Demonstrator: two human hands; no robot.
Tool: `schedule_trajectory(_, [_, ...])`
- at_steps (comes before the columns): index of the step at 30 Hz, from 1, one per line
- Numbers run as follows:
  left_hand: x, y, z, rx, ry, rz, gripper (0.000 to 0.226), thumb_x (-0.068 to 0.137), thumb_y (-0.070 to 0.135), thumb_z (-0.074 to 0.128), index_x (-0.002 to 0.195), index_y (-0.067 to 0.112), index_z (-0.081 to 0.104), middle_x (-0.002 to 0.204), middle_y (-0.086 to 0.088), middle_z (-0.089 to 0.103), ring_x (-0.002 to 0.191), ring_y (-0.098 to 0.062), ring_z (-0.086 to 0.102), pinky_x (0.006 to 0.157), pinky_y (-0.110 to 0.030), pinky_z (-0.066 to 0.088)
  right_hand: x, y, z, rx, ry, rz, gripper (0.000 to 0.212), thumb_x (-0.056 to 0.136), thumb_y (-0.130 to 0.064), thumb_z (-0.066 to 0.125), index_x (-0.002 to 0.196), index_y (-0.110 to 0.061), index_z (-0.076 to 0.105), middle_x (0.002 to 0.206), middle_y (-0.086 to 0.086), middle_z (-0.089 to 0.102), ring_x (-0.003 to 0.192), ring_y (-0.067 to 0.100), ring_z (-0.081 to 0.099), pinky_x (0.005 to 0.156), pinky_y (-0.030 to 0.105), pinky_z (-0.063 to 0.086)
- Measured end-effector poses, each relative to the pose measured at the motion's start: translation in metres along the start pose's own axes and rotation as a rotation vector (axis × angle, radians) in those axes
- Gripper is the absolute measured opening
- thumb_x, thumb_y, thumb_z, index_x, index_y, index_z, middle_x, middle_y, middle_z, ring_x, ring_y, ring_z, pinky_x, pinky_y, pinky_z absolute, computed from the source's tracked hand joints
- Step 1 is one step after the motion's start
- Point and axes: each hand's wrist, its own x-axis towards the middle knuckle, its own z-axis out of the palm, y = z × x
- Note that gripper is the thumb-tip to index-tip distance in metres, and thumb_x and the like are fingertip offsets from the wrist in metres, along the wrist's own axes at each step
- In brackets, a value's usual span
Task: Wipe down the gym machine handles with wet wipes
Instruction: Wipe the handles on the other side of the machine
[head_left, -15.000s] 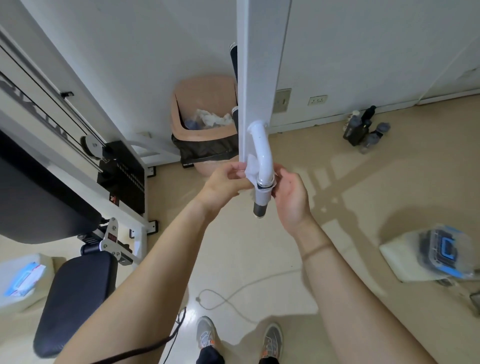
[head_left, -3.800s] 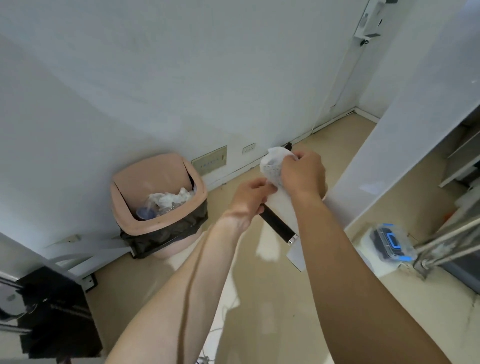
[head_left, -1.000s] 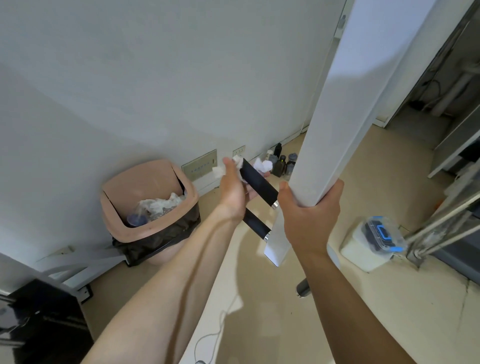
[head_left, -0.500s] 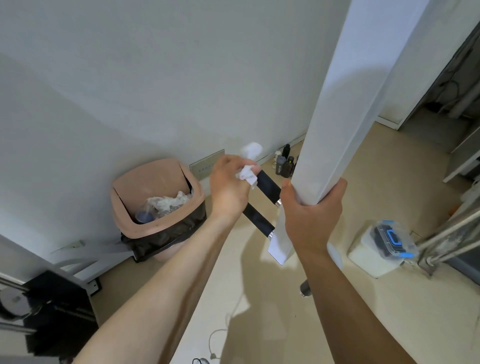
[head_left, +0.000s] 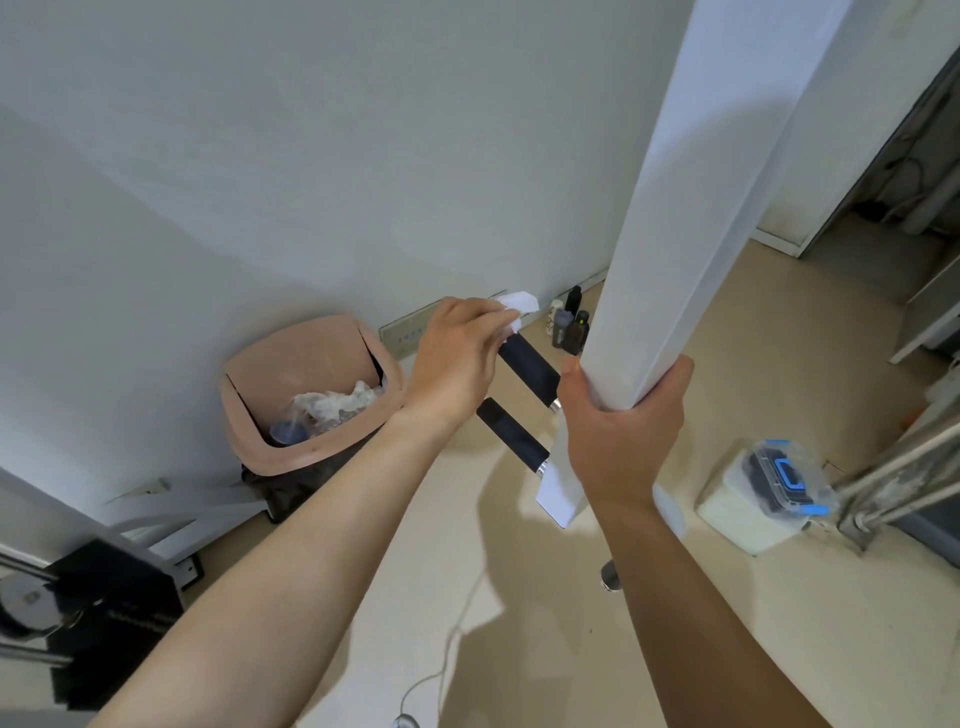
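A white square machine arm slants down through the middle of the view. Two black handle grips stick out from its lower end to the left: an upper grip and a lower grip. My left hand is closed on a crumpled white wet wipe and presses it around the far end of the upper grip. My right hand is wrapped around the white arm just above the grips.
A pink waste bin with a black liner and used wipes stands against the wall at left. Several dark bottles sit by the baseboard. A white tub with a blue-latched lid is on the floor at right. Black weight stack at lower left.
My left hand with the wipe has slid outward along the upper grip toward its far end. My right hand keeps its hold on the white arm.
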Motion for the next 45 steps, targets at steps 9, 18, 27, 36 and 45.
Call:
schedule_trajectory(9, [0.008, 0.014, 0.007, -0.079, -0.098, 0.065, 0.021, 0.091, 0.005, 0.059, 0.092, 0.012, 0.080, 0.088, -0.004, 0.074, 0.083, -0.029, 0.056, 0.075, -0.037, 0.046, 0.007, 0.003, -0.001, 0.013, -0.002, -0.017, 0.054, 0.069, -0.027, 0.086, 0.090, -0.022, 0.037, 0.072, -0.013, 0.048, 0.064, -0.004, 0.051, 0.055, 0.007, 0.038])
schedule_trajectory(18, [-0.028, 0.042, 0.022, -0.193, -0.089, 0.179, 0.032, 0.083, 0.007, 0.047, 0.085, 0.007, 0.079, 0.079, -0.005, 0.071, 0.074, -0.023, 0.055, 0.066, -0.024, 0.042, 0.010, 0.006, -0.001, 0.013, 0.002, -0.017, 0.055, 0.064, -0.041, 0.081, 0.090, -0.024, 0.036, 0.072, -0.012, 0.048, 0.063, 0.002, 0.050, 0.054, 0.015, 0.040])
schedule_trajectory(27, [0.013, 0.005, 0.017, -0.056, 0.125, -0.144, 0.018, 0.095, 0.009, 0.061, 0.102, 0.008, 0.078, 0.100, -0.008, 0.071, 0.096, -0.029, 0.063, 0.088, -0.040, 0.052, 0.012, 0.010, 0.001, -0.013, 0.008, -0.040, 0.056, 0.069, -0.032, 0.085, 0.097, -0.026, 0.037, 0.077, -0.026, 0.052, 0.071, -0.004, 0.054, 0.061, 0.021, 0.045])
schedule_trajectory(36, [-0.036, 0.040, 0.046, -0.285, 0.182, -0.083, 0.015, 0.090, 0.001, 0.063, 0.091, 0.006, 0.077, 0.096, -0.007, 0.068, 0.083, -0.011, 0.059, 0.074, -0.018, 0.049, 0.017, 0.009, 0.000, 0.017, 0.012, -0.065, 0.055, 0.067, -0.040, 0.081, 0.096, -0.024, 0.037, 0.076, -0.019, 0.051, 0.068, -0.004, 0.054, 0.060, 0.022, 0.048])
schedule_trajectory(45, [-0.007, 0.066, 0.037, -0.829, 0.431, -0.877, 0.005, 0.092, 0.005, 0.065, 0.089, 0.005, 0.069, 0.068, 0.004, 0.067, 0.061, -0.003, 0.059, 0.066, -0.016, 0.048, 0.017, 0.011, 0.003, 0.021, 0.025, -0.046, 0.054, 0.067, -0.040, 0.080, 0.095, -0.026, 0.036, 0.076, -0.025, 0.053, 0.067, -0.003, 0.053, 0.061, 0.028, 0.049])
